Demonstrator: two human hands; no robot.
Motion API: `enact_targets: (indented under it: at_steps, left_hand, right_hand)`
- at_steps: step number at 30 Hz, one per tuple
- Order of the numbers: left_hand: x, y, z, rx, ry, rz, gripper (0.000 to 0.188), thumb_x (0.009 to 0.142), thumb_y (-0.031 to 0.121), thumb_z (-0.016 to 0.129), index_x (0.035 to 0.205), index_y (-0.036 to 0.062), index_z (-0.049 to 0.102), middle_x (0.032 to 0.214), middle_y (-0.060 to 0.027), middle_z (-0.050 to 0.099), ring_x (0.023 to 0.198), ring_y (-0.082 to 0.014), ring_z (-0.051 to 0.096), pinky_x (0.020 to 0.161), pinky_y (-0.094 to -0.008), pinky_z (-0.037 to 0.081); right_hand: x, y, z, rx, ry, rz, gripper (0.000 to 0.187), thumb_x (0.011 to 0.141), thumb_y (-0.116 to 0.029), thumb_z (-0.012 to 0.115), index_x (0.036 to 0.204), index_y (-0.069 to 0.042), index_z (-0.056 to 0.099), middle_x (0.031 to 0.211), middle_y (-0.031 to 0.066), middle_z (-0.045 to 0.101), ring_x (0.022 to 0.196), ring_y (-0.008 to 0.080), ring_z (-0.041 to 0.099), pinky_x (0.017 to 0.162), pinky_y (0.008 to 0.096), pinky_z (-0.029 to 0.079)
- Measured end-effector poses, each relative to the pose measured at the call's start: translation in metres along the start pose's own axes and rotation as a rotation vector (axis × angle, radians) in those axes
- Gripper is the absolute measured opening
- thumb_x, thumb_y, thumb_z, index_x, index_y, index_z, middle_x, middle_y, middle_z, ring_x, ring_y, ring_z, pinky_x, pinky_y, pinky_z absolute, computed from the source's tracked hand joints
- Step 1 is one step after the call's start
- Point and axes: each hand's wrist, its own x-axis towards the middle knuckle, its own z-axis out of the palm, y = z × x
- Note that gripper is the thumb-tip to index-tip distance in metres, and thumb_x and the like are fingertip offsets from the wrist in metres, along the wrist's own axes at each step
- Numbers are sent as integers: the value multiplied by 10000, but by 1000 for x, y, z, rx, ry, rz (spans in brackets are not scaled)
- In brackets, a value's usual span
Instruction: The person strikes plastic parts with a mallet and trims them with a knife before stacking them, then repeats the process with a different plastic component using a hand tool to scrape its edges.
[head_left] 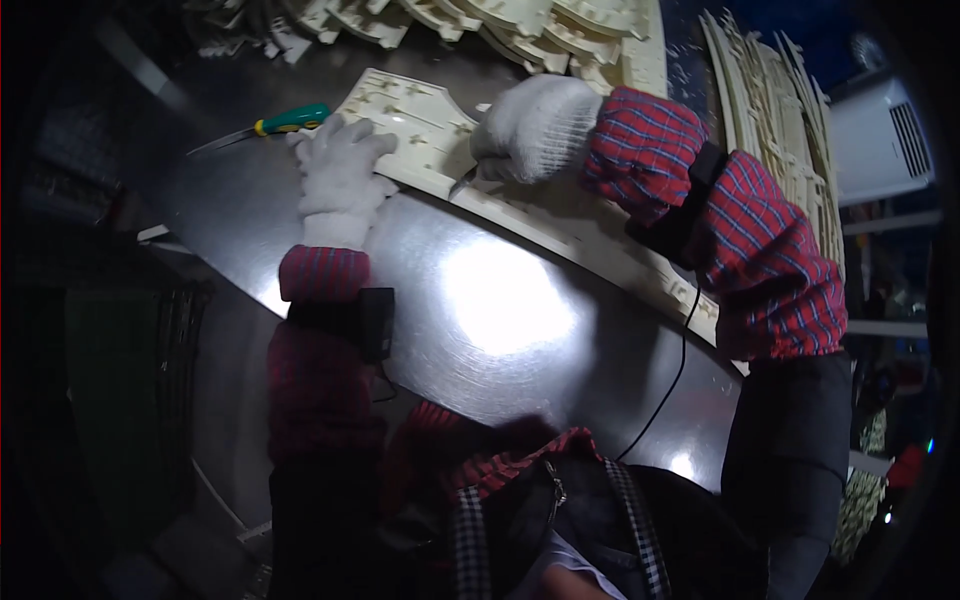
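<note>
A long cream plastic panel (560,228) lies slantwise across the metal table, its wider left end showing moulded clips and ribs. My left hand (343,165), in a white knit glove, rests with outstretched fingers on that left end. My right hand (535,125), gloved the same way, is closed around a small knife (462,184). Only a short dark blade shows, touching the panel's near edge; the fist hides its handle. Just beyond my left fingertips lies a screwdriver (293,119) with a green and yellow handle, its shaft pointing left.
Stacked cream plastic parts (480,20) fill the table's far side. More long cream strips (775,120) stand piled at the right, beside a white box-shaped unit (882,140) with a dark vent. A black cable (683,360) hangs from my right wrist strap over the shiny metal table (420,330).
</note>
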Motion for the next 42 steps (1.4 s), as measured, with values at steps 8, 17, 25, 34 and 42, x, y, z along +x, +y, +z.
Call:
enact_targets:
  at_steps: [8, 17, 25, 34, 42]
  left_hand:
    - [3, -21, 9, 47, 4, 19, 512, 609, 143, 845, 1097, 249, 733, 1268, 0, 643, 1327, -291, 465, 1098, -518, 342]
    - [-1, -12, 10, 72, -6, 21, 541, 610, 119, 841, 1124, 224, 713, 1300, -16, 632, 1346, -305, 451, 1111, -486, 353]
    - [13, -30, 19, 122, 15, 106, 541, 630, 207, 837, 1156, 208, 712, 1296, -78, 626, 1328, -327, 462, 1101, -489, 366]
    - [-26, 133, 8, 184, 396, 758, 591, 718, 313, 787, 1267, 139, 654, 1169, -169, 654, 1143, -369, 578, 984, -475, 461]
    - [-39, 198, 20, -41, -186, 698, 445, 798, 237, 723, 1227, 132, 668, 932, -148, 678, 885, -352, 647, 793, -439, 511]
  right_hand:
    - [-91, 25, 52, -42, -34, -73, 229, 944, -322, 616, 1050, -144, 714, 948, 98, 712, 864, 317, 694, 786, 428, 564]
    - [-136, 70, 164, 465, -41, 35, 217, 925, -338, 638, 976, -135, 696, 951, 80, 709, 856, 309, 693, 770, 441, 567]
    - [-255, 54, 165, 363, -242, 224, 248, 945, -299, 630, 1125, -136, 675, 972, 65, 708, 864, 238, 694, 745, 379, 557]
    - [-428, -87, 334, 1432, 1380, 1687, 417, 967, -282, 575, 1351, -123, 602, 997, 56, 684, 916, 168, 656, 824, 297, 518]
    - [-366, -118, 338, 871, 848, 1648, 434, 913, -270, 574, 1308, -100, 633, 1179, 261, 642, 1088, 420, 622, 925, 461, 500]
